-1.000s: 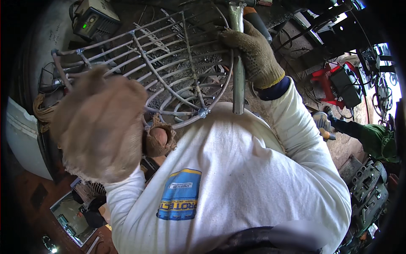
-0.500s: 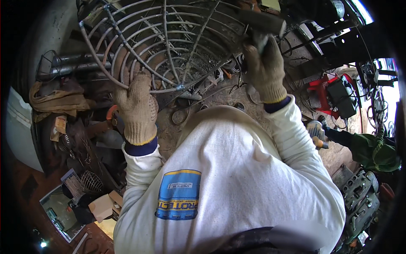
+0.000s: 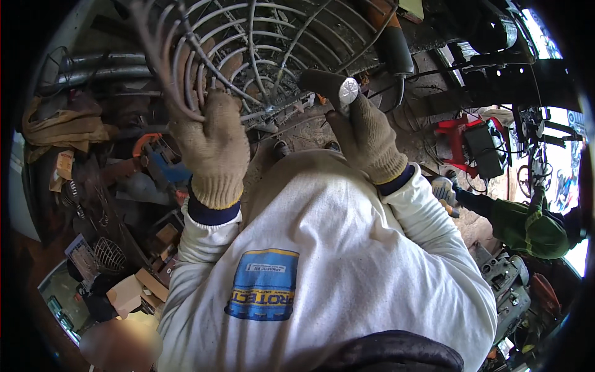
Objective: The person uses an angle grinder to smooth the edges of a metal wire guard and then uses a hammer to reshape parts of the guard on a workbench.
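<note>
A large round metal wire cage (image 3: 253,56), made of curved rings crossed by straight rods, spans the upper middle. My left hand (image 3: 214,146), in a knitted beige glove, is closed around its near left rim, where the wire is blurred. My right hand (image 3: 369,139), gloved alike, grips a hammer beside the cage's near right part. The hammer's dark cylindrical head (image 3: 325,85) points its bright, worn face to the right. Its handle is mostly hidden by the glove and the head. I cannot tell whether the hammer touches the wire.
An orange and dark cylindrical tool (image 3: 396,53) lies beyond the right hand. A red plastic stool (image 3: 455,142) bears a dark box (image 3: 486,149). At right a person in green (image 3: 527,229) is bent low. Brown cloth (image 3: 59,127) and an orange-and-blue tool (image 3: 164,162) lie left.
My right hand has brought the hammer down and to the left, closer to me and the cage. My left hand keeps its hold on the rim, which is now blurred. The view has shifted slightly.
</note>
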Demonstrator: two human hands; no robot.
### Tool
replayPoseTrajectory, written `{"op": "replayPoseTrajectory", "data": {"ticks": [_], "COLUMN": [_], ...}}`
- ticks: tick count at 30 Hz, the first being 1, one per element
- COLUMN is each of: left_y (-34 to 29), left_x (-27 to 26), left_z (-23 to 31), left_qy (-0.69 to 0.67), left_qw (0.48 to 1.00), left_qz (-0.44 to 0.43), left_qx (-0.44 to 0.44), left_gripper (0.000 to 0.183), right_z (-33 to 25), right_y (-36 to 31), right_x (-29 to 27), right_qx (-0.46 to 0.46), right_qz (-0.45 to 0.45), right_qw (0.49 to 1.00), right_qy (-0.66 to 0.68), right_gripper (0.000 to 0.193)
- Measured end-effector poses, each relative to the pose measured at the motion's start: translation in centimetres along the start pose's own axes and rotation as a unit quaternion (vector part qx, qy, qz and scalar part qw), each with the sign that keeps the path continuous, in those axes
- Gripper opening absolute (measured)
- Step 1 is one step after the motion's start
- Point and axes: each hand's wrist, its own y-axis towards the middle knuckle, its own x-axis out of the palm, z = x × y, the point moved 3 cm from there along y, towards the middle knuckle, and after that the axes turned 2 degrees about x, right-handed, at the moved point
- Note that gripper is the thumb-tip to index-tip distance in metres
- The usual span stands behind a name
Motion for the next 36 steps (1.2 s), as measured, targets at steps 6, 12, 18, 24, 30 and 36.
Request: {"op": "replayPoseTrajectory", "data": {"ticks": [6, 12, 18, 24, 30, 36], "left_y": [-0.1, 0.1, 0.8, 0.5, 1.6, 1.4], "left_x": [-0.4, -1.7, -1.9, -1.6, -1.5, -2.3], "left_z": [-0.6, -1.5, 0.7, 0.7, 1.5, 0.0], "left_qy": [0.079, 0.038, 0.138, 0.128, 0.097, 0.099], "left_qw": [0.993, 0.994, 0.984, 0.981, 0.990, 0.995], "left_qz": [0.012, 0.031, -0.016, 0.003, 0.001, -0.002], "left_qx": [0.085, 0.099, 0.108, 0.144, 0.100, 0.009], "left_gripper": [0.052, 0.052, 0.045, 0.050, 0.045, 0.042], "right_z": [-1.7, -3.6, -1.3, -5.6, -2.7, -2.7], "right_y": [0.4, 1.3, 0.8, 2.2, 1.7, 1.2], "right_x": [-0.6, -1.5, 0.0, -2.5, 0.0, -1.0], "right_qx": [0.035, -0.121, 0.006, -0.099, 0.051, -0.109], "right_qz": [0.031, 0.097, 0.027, 0.085, -0.025, 0.121], "right_qw": [0.998, 0.984, 0.999, 0.991, 0.991, 0.973], "right_qy": [0.053, 0.090, -0.021, 0.041, -0.118, 0.165], "right_gripper": [0.037, 0.039, 0.031, 0.037, 0.040, 0.045]}}
